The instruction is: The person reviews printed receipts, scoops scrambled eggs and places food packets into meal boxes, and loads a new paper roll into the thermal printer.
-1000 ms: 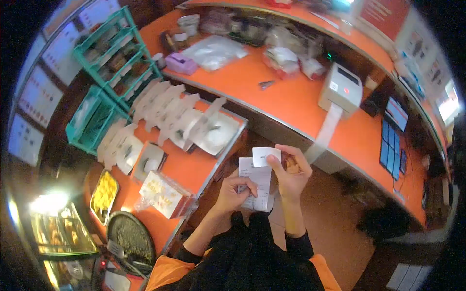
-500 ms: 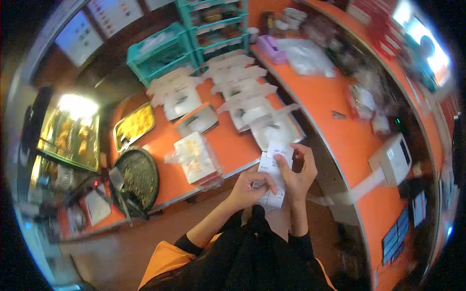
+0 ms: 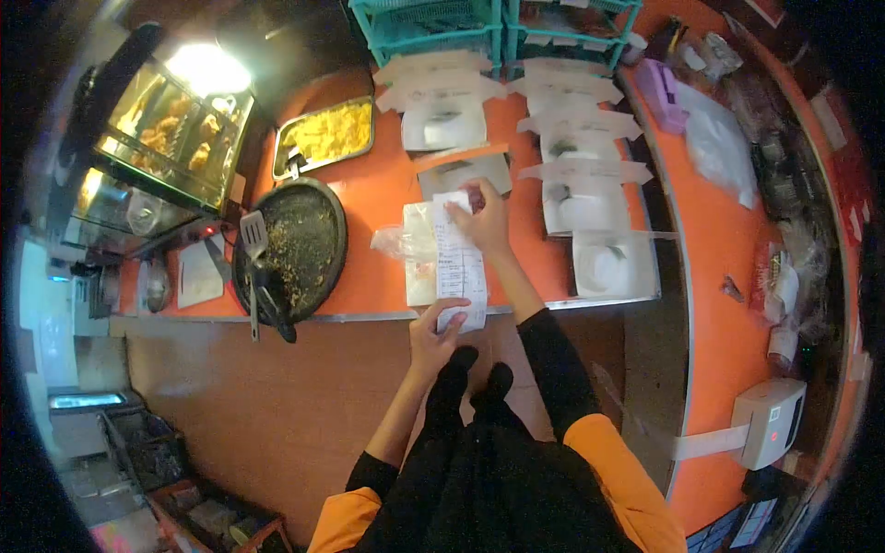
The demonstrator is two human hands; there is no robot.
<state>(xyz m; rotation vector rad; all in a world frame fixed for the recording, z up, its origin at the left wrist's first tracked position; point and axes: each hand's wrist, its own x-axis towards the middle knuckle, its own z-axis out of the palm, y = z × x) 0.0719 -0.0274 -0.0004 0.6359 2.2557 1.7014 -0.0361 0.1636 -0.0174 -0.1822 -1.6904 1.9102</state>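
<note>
A long printed receipt [image 3: 458,267] is stretched upright between my two hands. My left hand [image 3: 431,339] pinches its lower end, thumb on the front. Higher up, my right hand [image 3: 486,224] grips the top end between thumb and fingers. Behind the paper, on the orange counter, lies a white pack in clear plastic [image 3: 418,226], partly covered by the receipt. Just beyond my right hand is an open box [image 3: 466,175]. Other open white boxes [image 3: 613,265] stand in a column to the right.
On the left are a dark round pan [image 3: 318,253] with a slotted spatula [image 3: 253,232], a metal tray [image 3: 366,147] of yellow food and a lit glass display case [image 3: 171,138]. Teal racks [image 3: 429,32] stand at the back. A receipt printer [image 3: 772,424] sits on the right counter.
My view has swung, bringing the main counter ahead. The receipt, earlier bunched and overlapping between my hands, is now drawn out long, my right hand at the top and my left at the bottom.
</note>
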